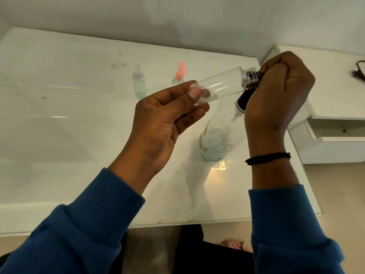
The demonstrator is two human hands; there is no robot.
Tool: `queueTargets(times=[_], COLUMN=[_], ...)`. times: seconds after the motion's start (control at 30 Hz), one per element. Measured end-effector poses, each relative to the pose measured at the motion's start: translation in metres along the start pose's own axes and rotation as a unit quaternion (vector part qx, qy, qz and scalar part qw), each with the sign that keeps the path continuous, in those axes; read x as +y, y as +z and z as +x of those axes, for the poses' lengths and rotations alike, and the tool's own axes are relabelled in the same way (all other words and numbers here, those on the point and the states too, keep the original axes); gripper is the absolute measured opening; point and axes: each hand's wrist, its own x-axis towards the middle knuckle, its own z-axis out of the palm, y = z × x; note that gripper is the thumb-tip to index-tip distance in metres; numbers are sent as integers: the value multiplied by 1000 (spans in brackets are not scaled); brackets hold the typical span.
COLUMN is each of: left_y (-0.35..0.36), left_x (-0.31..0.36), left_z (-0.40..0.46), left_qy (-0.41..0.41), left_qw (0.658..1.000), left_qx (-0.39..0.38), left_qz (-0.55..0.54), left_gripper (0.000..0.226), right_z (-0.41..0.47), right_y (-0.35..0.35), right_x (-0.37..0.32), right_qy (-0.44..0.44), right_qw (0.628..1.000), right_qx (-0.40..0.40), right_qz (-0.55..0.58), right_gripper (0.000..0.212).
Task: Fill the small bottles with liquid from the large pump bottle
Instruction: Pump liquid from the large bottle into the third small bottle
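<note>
My left hand (167,119) holds a small clear bottle (223,84) by its base, lying almost sideways in the air, its threaded open neck pointing right. My right hand (276,91) is closed over the black pump head of the large clear pump bottle (217,139), which stands on the white table with a little bluish liquid at its bottom. The pump's nozzle meets the small bottle's neck; most of the pump head is hidden under my fingers. Two more small bottles stand further back: one with a clear dropper top (139,84) and one with an open pink flip cap (178,76).
The white glossy table (79,155) runs to a wall at the back. A white drawer unit (331,139) with an open drawer stands at the right edge. A dark cable (358,73) lies on top of it. The table's front edge is close to my body.
</note>
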Motion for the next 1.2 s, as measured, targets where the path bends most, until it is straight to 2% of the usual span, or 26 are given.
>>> queueTargets(times=[0.3,0.53,0.73,0.87,1.2], left_y=[0,1,2,0,-1], left_x=[-1,-1,2,2,1], left_z=[1,0,0,-1,0], left_qy=[1,-1,0,1,0], left_qw=[1000,1000,1000,1000,1000], left_qx=[2,10,3,7,9], left_qz=[-4,8,5,6,-2], left_gripper=[37,29,30,35,40], right_z=[0,-2,3,-4,-3], right_y=[1,2,1,4,3], right_x=[4,7,3,6,12], right_qy=[12,35,16,26,31], right_qw=[1000,999,1000,1000,999], right_qx=[-8,-9,-13,-9,-12], right_qz=[8,25,15,9,-21], right_gripper=[27,27,33,27,30])
